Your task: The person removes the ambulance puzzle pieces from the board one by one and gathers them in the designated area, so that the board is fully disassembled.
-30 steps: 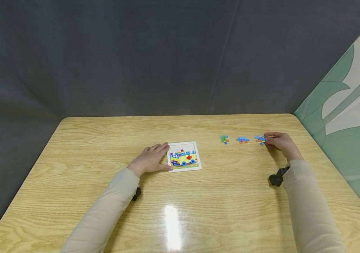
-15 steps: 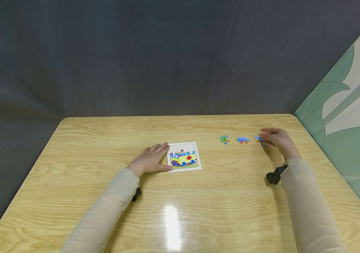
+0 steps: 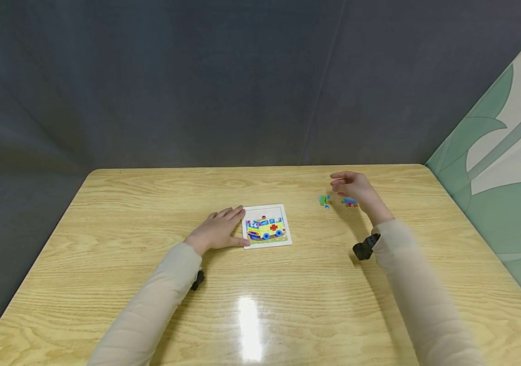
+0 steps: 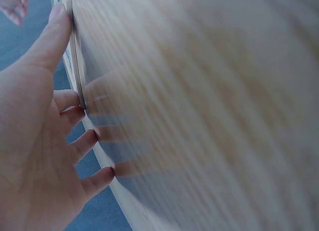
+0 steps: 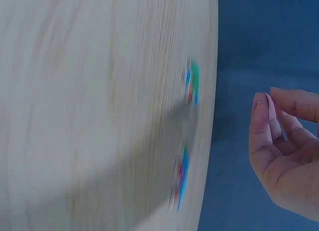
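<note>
A jigsaw puzzle in a white frame [image 3: 267, 208] lies on the wooden table, its lower part filled with a yellow ambulance picture and its upper strip bare white. My left hand [image 3: 216, 233] rests along the frame's left side, fingers spread, thumb on the lower left corner and a fingertip at the upper left one. Its other fingertips touch the table in the left wrist view. My right hand [image 3: 354, 188] hovers over loose puzzle pieces, a green one [image 3: 324, 200] and a blue one [image 3: 349, 202]. Its fingers [image 5: 259, 116] are loosely bent, with no piece showing between them.
The table's far edge [image 3: 196, 168] runs behind the pieces, with a dark curtain [image 3: 196, 91] beyond. A green-and-white patterned panel [image 3: 507, 152] stands along the right side. Black wrist cameras [image 3: 364, 247] hang at both sleeves.
My right hand has lifted off the rightmost puzzle piece and moved left over the others; that piece is out of sight in the head view now. The left hand and frame have stayed put.
</note>
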Available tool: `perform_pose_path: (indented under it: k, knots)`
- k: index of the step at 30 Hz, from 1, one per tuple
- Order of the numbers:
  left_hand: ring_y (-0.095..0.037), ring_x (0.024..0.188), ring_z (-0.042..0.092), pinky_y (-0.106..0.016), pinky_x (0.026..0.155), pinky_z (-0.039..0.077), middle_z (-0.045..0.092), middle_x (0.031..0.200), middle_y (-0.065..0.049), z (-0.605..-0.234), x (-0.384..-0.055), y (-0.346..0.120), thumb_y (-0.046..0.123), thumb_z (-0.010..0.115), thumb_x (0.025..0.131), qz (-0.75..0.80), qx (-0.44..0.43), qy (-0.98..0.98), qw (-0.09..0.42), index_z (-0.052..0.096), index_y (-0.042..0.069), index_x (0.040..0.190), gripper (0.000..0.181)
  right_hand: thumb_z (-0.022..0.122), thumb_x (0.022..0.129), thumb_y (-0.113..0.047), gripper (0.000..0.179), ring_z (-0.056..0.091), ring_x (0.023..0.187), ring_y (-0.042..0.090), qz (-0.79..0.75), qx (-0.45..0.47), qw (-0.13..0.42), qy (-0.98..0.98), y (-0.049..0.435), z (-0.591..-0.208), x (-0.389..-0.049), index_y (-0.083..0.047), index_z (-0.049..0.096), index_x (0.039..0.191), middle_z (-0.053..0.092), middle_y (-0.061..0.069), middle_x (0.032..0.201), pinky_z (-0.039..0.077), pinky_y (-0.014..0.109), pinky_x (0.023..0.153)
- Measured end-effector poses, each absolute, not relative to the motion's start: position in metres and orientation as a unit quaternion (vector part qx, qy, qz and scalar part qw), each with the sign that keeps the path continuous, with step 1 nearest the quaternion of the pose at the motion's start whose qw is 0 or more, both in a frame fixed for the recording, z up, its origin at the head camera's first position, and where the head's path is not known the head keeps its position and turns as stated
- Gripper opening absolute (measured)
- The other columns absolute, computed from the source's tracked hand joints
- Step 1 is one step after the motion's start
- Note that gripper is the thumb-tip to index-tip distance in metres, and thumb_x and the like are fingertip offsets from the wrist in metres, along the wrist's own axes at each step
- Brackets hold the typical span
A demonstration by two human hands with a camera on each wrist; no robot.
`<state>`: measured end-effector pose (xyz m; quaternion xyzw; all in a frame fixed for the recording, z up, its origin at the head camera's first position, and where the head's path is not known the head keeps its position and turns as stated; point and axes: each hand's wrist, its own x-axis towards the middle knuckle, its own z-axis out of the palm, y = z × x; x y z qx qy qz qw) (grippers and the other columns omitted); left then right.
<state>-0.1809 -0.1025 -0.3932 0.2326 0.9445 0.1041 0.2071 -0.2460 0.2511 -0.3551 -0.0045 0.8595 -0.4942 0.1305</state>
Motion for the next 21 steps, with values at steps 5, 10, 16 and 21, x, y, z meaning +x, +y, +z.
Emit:
perform_pose_path:
  k: [5,10,16,21]
  knots:
    - [-0.029,0.151,0.008,-0.055,0.121,0.012,0.005,0.163,-0.003,-0.394,-0.181,-0.102,0.060,0.049,0.091,0.102,0.234,0.945,0.207,0.011,0.013,0.155,0.089,0.051,0.097,-0.004,0.044,0.058,0.096,0.010,-0.488,-0.023,0.149,0.860,0.216,-0.359,-0.248,0.006,0.043,0.139,0.053,0.022,0.126,0.048,0.042,0.100]
    - [-0.029,0.151,0.009,-0.056,0.120,0.013,0.006,0.163,-0.003,-0.394,-0.182,-0.102,0.061,0.049,0.090,0.102,0.238,0.944,0.205,0.012,0.013,0.155,0.089,0.052,0.094,0.000,0.040,0.060,0.095,0.016,-0.487,-0.045,0.155,0.858,0.186,-0.368,-0.246,0.008,0.049,0.133,0.058,0.024,0.119,0.052,0.032,0.088]
    - [-0.029,0.151,0.009,-0.056,0.120,0.013,0.006,0.163,-0.003,-0.395,-0.182,-0.102,0.061,0.049,0.090,0.101,0.237,0.944,0.208,0.012,0.013,0.155,0.089,0.054,0.091,0.001,0.038,0.059,0.094,0.016,-0.475,-0.085,0.164,0.860,0.156,-0.375,-0.238,0.007,0.054,0.129,0.061,0.027,0.118,0.051,0.024,0.080]
    - [-0.029,0.150,0.010,-0.056,0.120,0.014,0.006,0.163,-0.003,-0.396,-0.183,-0.101,0.062,0.049,0.090,0.098,0.231,0.945,0.209,0.012,0.013,0.155,0.089,0.056,0.090,0.001,0.034,0.057,0.086,0.012,-0.457,-0.104,0.177,0.865,0.136,-0.379,-0.232,0.006,0.059,0.124,0.065,0.023,0.110,0.045,0.017,0.070]
